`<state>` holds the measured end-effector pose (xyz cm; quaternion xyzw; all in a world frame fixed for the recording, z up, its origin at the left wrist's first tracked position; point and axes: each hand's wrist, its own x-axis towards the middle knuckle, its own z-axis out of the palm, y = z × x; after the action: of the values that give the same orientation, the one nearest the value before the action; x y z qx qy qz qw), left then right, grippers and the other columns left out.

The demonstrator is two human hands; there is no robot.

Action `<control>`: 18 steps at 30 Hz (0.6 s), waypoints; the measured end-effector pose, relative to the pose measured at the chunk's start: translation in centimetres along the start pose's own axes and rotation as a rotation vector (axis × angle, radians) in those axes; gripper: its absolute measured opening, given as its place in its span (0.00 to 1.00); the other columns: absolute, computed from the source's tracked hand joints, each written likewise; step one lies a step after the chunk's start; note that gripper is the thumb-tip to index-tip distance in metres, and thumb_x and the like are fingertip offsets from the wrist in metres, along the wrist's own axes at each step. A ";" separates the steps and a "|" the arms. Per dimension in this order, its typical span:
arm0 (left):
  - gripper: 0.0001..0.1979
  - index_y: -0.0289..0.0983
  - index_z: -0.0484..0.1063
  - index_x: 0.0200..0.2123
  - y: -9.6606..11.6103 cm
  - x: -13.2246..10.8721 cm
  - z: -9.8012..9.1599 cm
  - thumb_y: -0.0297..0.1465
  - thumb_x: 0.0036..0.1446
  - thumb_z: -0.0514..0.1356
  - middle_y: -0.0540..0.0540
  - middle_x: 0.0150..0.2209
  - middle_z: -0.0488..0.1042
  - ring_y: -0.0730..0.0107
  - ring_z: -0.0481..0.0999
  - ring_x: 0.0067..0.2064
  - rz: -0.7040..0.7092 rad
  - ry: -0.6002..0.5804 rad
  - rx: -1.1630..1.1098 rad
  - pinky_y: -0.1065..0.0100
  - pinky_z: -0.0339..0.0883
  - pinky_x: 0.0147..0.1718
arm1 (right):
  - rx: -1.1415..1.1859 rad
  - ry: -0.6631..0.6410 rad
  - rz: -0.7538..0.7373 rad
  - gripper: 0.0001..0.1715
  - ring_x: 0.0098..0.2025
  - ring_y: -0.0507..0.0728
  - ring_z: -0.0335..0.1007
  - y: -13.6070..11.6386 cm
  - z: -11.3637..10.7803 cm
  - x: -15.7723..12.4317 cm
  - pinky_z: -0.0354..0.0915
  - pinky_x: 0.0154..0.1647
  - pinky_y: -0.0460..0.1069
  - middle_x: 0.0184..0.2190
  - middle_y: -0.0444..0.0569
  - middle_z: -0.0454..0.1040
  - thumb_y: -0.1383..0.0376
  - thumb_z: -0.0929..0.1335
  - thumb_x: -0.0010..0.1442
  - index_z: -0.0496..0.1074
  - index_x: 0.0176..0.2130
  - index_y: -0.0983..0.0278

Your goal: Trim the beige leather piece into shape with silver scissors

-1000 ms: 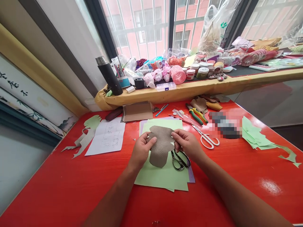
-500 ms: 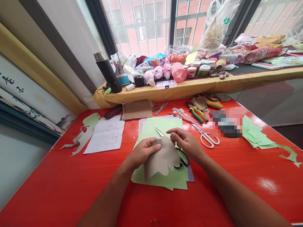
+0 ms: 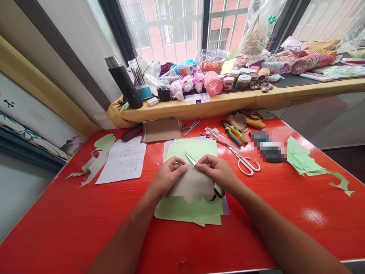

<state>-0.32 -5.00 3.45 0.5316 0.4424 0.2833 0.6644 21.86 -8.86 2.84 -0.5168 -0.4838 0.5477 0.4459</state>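
Between my two hands is a grey-beige sheet (image 3: 189, 187) with a scalloped lower edge. My left hand (image 3: 170, 176) pinches its upper left part between thumb and fingers. At the upper right edge, my right hand (image 3: 214, 170) pinches it the same way. Beneath the sheet lies a pair of black-handled scissors (image 3: 190, 158); the blades point up and left past the sheet, and part of the handles shows by my right wrist. Under everything is a stack of light green paper (image 3: 185, 211), with purple paper (image 3: 226, 207) peeking out at the right.
White-handled scissors (image 3: 247, 164) and green-yellow pliers (image 3: 235, 134) lie to the right. A drawn-on white sheet (image 3: 122, 161) and cut scraps (image 3: 97, 163) are at the left, green pieces (image 3: 303, 158) at the far right. A black thermos (image 3: 125, 83) stands on the crowded sill.
My right hand has come down onto the sheet's edge and now pinches it. The sheet has turned so its scalloped edge faces me. The view has shifted slightly.
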 end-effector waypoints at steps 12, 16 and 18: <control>0.41 0.36 0.79 0.34 -1.1 0.6 0.1 0.70 0.59 0.54 0.43 0.30 0.75 0.65 0.71 0.30 -0.011 0.050 -0.011 0.63 0.63 0.31 | 0.372 0.258 -0.069 0.30 0.22 0.52 0.61 -0.3 -0.7 0.7 0.57 0.19 0.45 0.24 0.37 0.69 0.43 0.80 0.53 0.69 0.40 0.58; 0.46 0.35 0.85 0.40 -1.1 -0.1 1.2 0.71 0.59 0.50 0.37 0.38 0.81 0.62 0.74 0.35 -0.033 -0.250 -0.145 0.64 0.65 0.33 | 0.377 0.219 -0.110 0.30 0.21 0.50 0.60 -0.7 -0.4 0.3 0.56 0.17 0.45 0.24 0.37 0.70 0.44 0.80 0.54 0.69 0.41 0.58; 0.42 0.37 0.85 0.46 -0.8 -0.2 1.7 0.69 0.61 0.54 0.37 0.42 0.82 0.59 0.76 0.41 0.028 -0.259 -0.299 0.63 0.67 0.37 | 0.344 0.164 -0.112 0.28 0.20 0.50 0.60 -0.7 -0.1 0.1 0.56 0.17 0.45 0.23 0.36 0.70 0.44 0.80 0.54 0.70 0.40 0.58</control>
<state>0.98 -6.19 2.80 0.4651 0.2990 0.2841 0.7833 21.99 -8.70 3.54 -0.4481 -0.3734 0.5526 0.5953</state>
